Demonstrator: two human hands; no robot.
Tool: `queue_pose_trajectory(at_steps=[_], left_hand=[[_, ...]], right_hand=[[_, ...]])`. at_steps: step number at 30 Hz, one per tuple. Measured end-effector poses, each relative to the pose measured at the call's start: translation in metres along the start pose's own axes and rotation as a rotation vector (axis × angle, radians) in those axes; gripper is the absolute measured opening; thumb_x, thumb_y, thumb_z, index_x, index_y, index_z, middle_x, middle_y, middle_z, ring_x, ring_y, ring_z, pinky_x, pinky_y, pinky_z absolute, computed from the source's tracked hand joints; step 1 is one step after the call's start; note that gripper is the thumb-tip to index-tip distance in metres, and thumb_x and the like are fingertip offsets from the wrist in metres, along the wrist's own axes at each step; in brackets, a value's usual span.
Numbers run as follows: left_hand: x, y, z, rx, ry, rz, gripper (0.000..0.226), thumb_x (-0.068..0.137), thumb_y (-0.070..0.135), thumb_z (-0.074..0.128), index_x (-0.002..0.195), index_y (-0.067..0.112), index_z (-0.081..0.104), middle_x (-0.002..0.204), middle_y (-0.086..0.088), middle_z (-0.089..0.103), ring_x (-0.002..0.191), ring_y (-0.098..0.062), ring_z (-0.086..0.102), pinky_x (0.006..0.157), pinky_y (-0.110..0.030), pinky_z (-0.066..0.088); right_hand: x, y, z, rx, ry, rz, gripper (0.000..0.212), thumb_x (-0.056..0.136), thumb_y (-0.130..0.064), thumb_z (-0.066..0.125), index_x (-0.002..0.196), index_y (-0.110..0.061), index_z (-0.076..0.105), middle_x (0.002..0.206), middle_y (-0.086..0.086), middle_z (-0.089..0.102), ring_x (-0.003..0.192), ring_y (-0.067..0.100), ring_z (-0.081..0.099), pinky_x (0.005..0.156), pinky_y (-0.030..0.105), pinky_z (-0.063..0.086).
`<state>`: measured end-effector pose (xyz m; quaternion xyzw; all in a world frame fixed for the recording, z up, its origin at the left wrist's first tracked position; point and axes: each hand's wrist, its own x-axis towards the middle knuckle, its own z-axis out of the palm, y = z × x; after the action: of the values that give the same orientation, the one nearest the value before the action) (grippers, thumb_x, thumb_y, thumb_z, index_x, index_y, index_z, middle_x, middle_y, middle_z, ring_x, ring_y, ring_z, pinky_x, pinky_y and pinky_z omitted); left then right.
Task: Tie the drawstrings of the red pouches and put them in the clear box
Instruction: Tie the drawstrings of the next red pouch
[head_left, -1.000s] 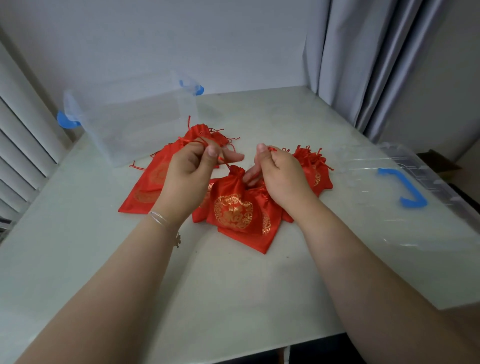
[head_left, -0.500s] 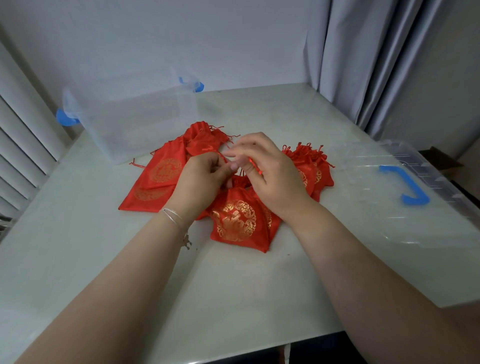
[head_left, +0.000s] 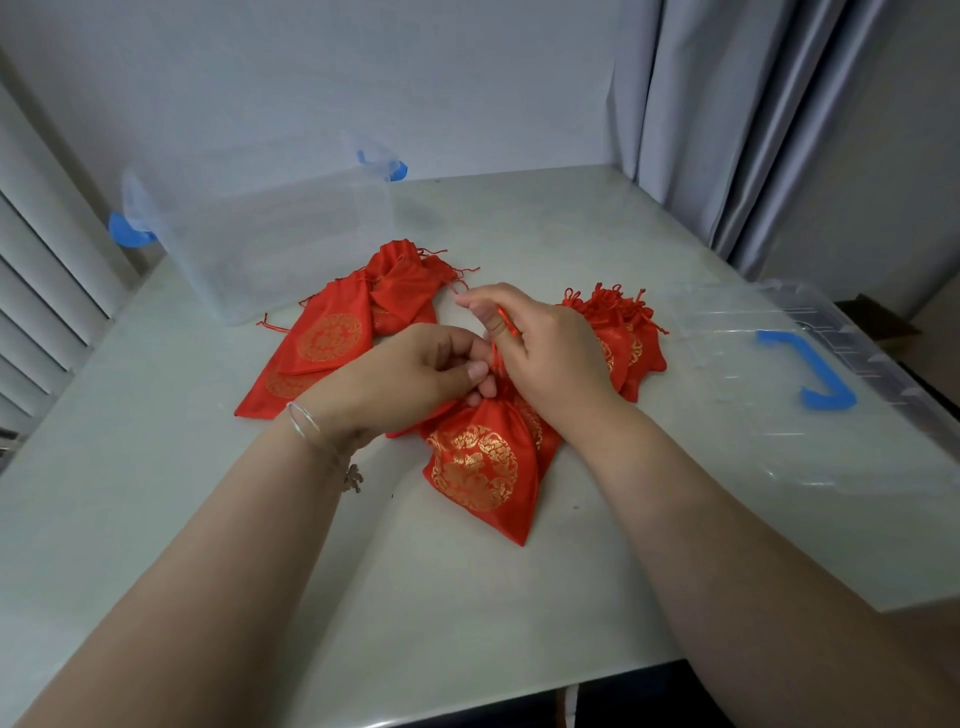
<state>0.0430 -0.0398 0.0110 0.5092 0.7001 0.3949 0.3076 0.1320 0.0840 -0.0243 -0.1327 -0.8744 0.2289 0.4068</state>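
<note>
The left hand (head_left: 415, 379) pinches the gathered neck of the near red pouch (head_left: 480, 467) on the worktop (head_left: 156, 493), its grip closed on the cord there, while the right hand (head_left: 545, 348) holds the drawstring (head_left: 503, 322) looped over its fingers. To tie well, keep the neck cinched, pull the loop snug against it, then drop the pouch in the clear box (head_left: 270, 234) behind

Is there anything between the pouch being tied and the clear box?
Yes: other red pouches lie on the table between the pouch in hand and the clear box, low enough to lift over.
</note>
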Motion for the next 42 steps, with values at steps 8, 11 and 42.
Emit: queue_pose_trajectory(at_steps=[8, 11, 42], left_hand=[[0.004, -0.005, 0.004, -0.064, 0.141, -0.016, 0.013, 0.09, 0.014, 0.061, 0.083, 0.007, 0.068, 0.066, 0.003, 0.069, 0.064, -0.008, 0.061, 0.066, -0.017, 0.051], [0.004, -0.006, -0.001, -0.1, 0.176, -0.014, 0.015, 0.092, 0.013, 0.058, 0.081, 0.009, 0.069, 0.065, 0.005, 0.067, 0.062, -0.006, 0.06, 0.064, -0.015, 0.05], [0.009, -0.015, -0.01, -0.375, 0.27, -0.091, 0.014, 0.08, -0.005, 0.066, 0.08, 0.008, 0.067, 0.075, -0.008, 0.07, 0.065, -0.011, 0.068, 0.063, -0.016, 0.053]], right_hand=[[0.004, 0.0, -0.007, 0.311, -0.2, 0.251, 0.044, 0.091, -0.056, 0.041, 0.117, -0.028, 0.063, 0.059, -0.006, 0.06, 0.047, 0.005, 0.055, 0.055, 0.026, 0.047], [0.006, 0.006, -0.013, 0.506, -0.343, 0.282, 0.039, 0.08, -0.052, 0.061, 0.11, -0.027, 0.063, 0.076, 0.017, 0.067, 0.068, 0.014, 0.062, 0.068, 0.037, 0.051], [0.006, 0.007, -0.04, 0.237, -0.478, 0.241, 0.015, 0.084, -0.022, 0.068, 0.069, -0.023, 0.064, 0.074, -0.016, 0.059, 0.063, -0.005, 0.05, 0.063, 0.009, 0.036]])
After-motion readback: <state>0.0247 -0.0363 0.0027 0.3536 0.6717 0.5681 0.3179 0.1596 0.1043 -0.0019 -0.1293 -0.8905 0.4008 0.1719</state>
